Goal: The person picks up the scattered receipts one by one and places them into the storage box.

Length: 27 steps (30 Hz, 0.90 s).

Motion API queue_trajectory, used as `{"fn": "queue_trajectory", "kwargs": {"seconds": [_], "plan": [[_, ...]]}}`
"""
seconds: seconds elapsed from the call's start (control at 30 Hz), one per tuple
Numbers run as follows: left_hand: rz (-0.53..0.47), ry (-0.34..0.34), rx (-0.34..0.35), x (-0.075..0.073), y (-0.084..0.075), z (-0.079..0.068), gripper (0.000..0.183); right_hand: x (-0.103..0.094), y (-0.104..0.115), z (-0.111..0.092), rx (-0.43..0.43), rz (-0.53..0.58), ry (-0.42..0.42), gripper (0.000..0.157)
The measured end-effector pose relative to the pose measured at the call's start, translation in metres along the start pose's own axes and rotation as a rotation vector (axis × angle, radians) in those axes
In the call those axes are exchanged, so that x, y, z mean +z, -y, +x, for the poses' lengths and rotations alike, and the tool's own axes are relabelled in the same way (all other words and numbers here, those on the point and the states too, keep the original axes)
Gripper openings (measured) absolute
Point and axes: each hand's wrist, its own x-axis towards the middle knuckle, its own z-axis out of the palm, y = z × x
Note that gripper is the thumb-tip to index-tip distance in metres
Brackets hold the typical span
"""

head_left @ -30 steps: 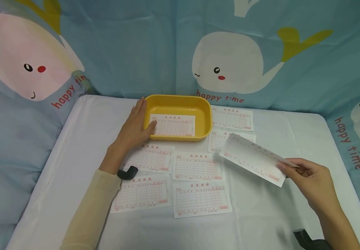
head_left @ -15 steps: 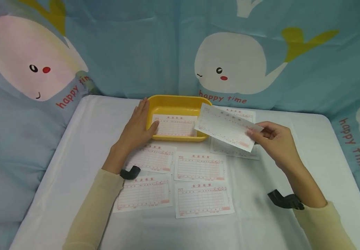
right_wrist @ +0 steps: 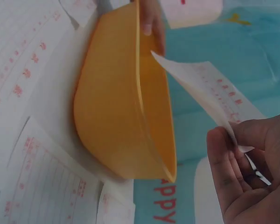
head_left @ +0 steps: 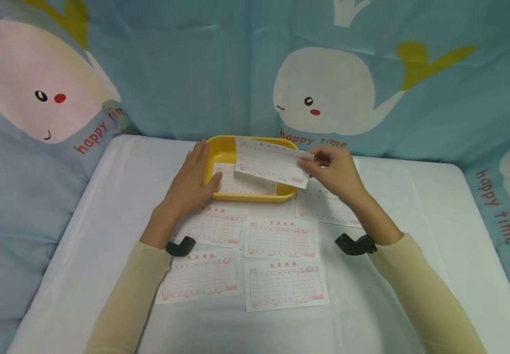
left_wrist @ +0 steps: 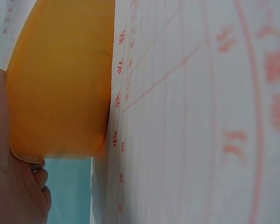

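Observation:
My right hand (head_left: 336, 172) pinches a white receipt slip (head_left: 272, 160) with red print by its right end. The slip slants over the yellow plastic tray (head_left: 221, 148), and its underside shows in the right wrist view. In the tray lies another receipt slip (head_left: 232, 186), partly covered by the held one. My left hand (head_left: 190, 179) holds the tray's left wall, thumb over the rim and fingers along the outside. The left wrist view has the tray's side wall (left_wrist: 60, 84) filling its upper left.
In front of the tray, several more receipt slips lie flat in rows, among them one slip (head_left: 281, 238) in the middle. Another slip (head_left: 323, 209) sits to the right, under my right forearm. A blue whale-print curtain (head_left: 184, 73) hangs behind the white-covered table (head_left: 423, 206).
My right hand has carried its receipt slip leftward and away from me, from the table's right side to over the tray. My left hand has stayed on the tray.

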Motion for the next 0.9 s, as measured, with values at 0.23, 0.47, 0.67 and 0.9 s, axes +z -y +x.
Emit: {"fn": "queue_trajectory", "kwargs": {"seconds": [0.23,0.47,0.67,0.9], "plan": [[-0.004,-0.003,0.005,-0.001,0.001,0.000,0.087,0.023,0.017,0.028,-0.079,-0.122,0.006,0.015],[-0.002,0.001,0.003,0.000,0.002,0.001,0.088,0.039,0.025,0.045,-0.098,-0.182,0.075,0.020],[0.001,0.010,0.001,0.000,0.003,0.002,0.087,0.054,0.030,0.057,-0.140,-0.298,0.107,0.025],[0.004,0.024,-0.010,-0.002,0.001,0.002,0.088,0.059,0.038,0.067,-0.091,-0.331,0.154,0.025]]}}
